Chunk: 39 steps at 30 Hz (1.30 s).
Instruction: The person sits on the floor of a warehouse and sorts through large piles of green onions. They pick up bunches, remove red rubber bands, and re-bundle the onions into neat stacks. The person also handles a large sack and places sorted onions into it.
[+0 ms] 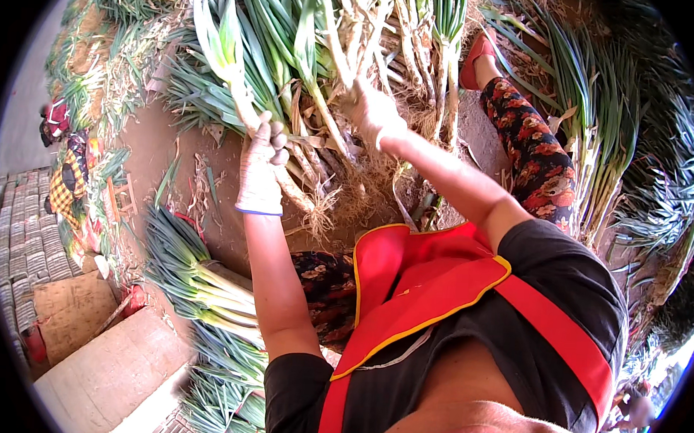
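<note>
My left hand, in a pale glove with a blue cuff edge, grips the white shaft of a leek or large green onion. Its green leaves point up and away from me, and its stringy roots hang toward my lap. To the right, my gloved right hand is blurred against pale stalks at the heap. Whether its curled fingers hold a stalk is hard to see. Beneath and beyond both hands lies a heap of untrimmed leeks, with tangled roots and dry outer leaves.
Cleaner leeks lie in bundles at my left. More leeks lie beyond my right leg. Leaf scraps litter the dirt floor. A small wooden stool, boards and a person in yellow check are far left.
</note>
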Tool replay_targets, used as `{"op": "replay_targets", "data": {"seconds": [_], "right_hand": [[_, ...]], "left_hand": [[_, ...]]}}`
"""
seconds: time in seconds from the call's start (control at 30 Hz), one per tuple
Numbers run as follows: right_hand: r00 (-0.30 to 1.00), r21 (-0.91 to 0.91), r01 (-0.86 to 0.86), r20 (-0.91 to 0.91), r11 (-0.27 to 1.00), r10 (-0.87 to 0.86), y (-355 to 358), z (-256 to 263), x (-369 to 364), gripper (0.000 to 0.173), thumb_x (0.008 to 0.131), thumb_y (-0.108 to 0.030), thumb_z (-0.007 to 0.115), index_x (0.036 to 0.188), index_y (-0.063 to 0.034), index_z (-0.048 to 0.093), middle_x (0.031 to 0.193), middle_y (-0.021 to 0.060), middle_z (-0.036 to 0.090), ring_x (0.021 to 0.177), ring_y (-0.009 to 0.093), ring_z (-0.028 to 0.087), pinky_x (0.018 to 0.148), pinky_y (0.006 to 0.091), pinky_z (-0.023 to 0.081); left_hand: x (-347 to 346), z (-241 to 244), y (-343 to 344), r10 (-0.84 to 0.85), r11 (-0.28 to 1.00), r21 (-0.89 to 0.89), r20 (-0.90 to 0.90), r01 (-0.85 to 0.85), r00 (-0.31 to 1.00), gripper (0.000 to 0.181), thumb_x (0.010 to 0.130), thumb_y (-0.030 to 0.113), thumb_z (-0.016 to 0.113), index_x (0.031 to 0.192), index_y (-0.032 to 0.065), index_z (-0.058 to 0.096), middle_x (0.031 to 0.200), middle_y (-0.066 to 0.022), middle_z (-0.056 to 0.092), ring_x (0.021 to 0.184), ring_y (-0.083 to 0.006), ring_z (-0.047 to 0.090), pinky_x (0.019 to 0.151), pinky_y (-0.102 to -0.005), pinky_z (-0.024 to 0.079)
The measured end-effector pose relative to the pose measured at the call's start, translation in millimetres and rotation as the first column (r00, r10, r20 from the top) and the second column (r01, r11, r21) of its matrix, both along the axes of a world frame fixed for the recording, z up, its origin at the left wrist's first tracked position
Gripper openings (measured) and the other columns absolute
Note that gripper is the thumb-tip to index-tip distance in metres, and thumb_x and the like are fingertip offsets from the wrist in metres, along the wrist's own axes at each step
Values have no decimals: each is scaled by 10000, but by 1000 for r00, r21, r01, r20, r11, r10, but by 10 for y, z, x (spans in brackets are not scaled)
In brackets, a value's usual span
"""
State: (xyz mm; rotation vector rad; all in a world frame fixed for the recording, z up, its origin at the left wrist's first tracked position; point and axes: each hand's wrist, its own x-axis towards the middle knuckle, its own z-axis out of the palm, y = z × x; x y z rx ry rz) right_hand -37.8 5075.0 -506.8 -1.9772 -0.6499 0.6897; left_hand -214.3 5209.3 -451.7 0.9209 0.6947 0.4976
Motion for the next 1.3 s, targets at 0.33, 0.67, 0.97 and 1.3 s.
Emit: {"op": "replay_targets", "data": {"seconds": [0.33, 0.67, 0.97, 1.3], "right_hand": [[886, 187, -352, -250, 917, 391, -214, 137, -232, 476, 857, -421, 632, 1130, -31, 641, 972, 181, 677, 852, 225, 661, 809, 326, 507], [959, -452, 147, -154, 880, -240, 455, -1327, 689, 1111, 735, -525, 715, 1449, -60, 2, 1406, 232, 384, 1311, 279, 387, 1064, 406, 335], [868, 294, 298, -479, 908, -129, -112, 284, 373, 546, 801, -144, 637, 1286, -15, 421, 1014, 167, 624, 884, 248, 588, 896, 370, 456], [725, 351, 135, -673, 927, 149, -220, -881, -260, 658, 812, -380, 699, 1316, -35, 458, 1217, 154, 589, 1099, 226, 542, 945, 339, 411]], "left_hand": [[34, -16, -222, -50, 997, 49, -147, 58, 988, 233, 829, 103, 679, 1020, 27, 570, 861, -66, 642, 752, -167, 628, 638, -273, 524], [-49, 144, -56, 17, 974, 226, -75, 1, 997, 433, 839, 242, 685, 1219, 104, 531, 961, -13, 632, 773, -92, 600, 622, -214, 486], [-195, -135, 102, -35, 994, 97, -68, 42, 997, 427, 858, 246, 672, 1229, 94, 524, 999, -24, 646, 770, -90, 600, 628, -225, 493], [-99, -172, 13, 21, 992, 128, -234, 9, 972, 463, 882, 106, 631, 1298, 3, 456, 1097, -76, 613, 1060, -204, 617, 518, -179, 484]]}}
